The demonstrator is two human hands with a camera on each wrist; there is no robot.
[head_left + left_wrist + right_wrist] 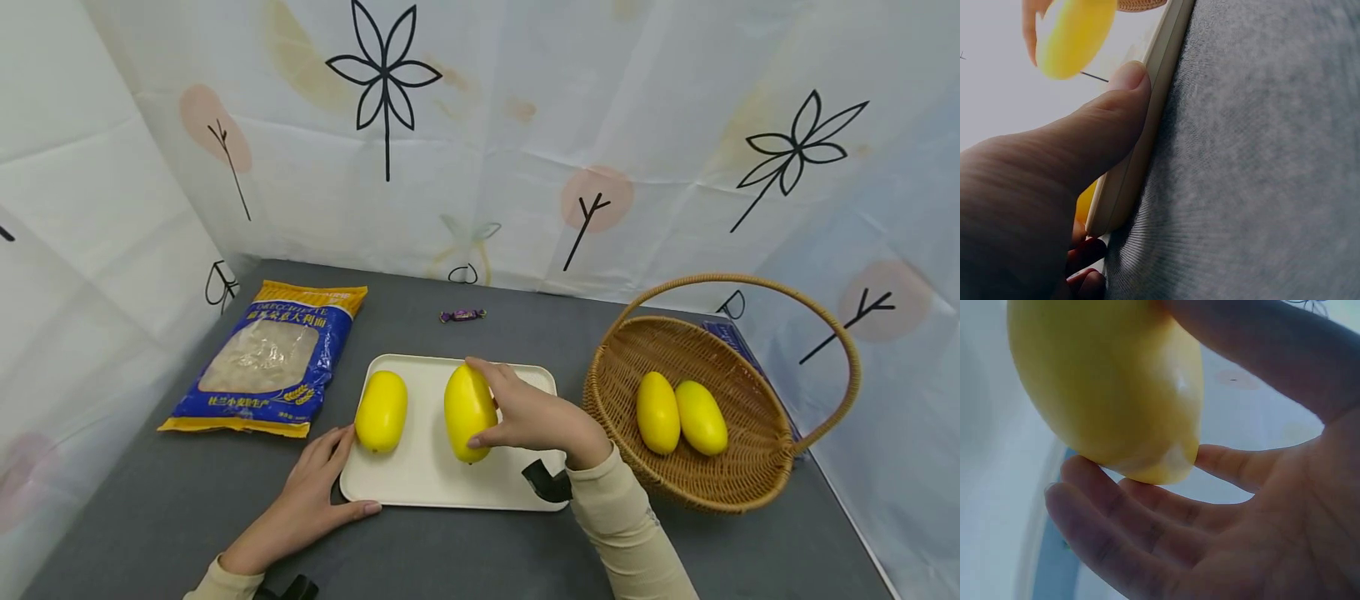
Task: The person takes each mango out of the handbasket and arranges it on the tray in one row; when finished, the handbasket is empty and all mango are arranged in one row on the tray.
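Observation:
My right hand [536,417] grips a yellow oblong fruit [467,412] over the right half of a cream rectangular tray [420,492]. In the right wrist view its thumb and fingertips sit against the smooth yellow skin [1110,394]. A second yellow fruit [382,412] lies on the tray's left side. My left hand [303,496] rests at the tray's near left corner, its fingers along the left edge. The left wrist view has the thumb [1125,94] lying on the tray's front rim [1157,81].
On the right stands a wicker basket [735,487] with a tall handle, holding two more yellow fruits [678,414]. A blue and yellow pasta bag [262,358] lies at left. Behind the tray lies a purple wrapped candy [462,316]. Patterned curtains [495,125] border the grey table [450,550].

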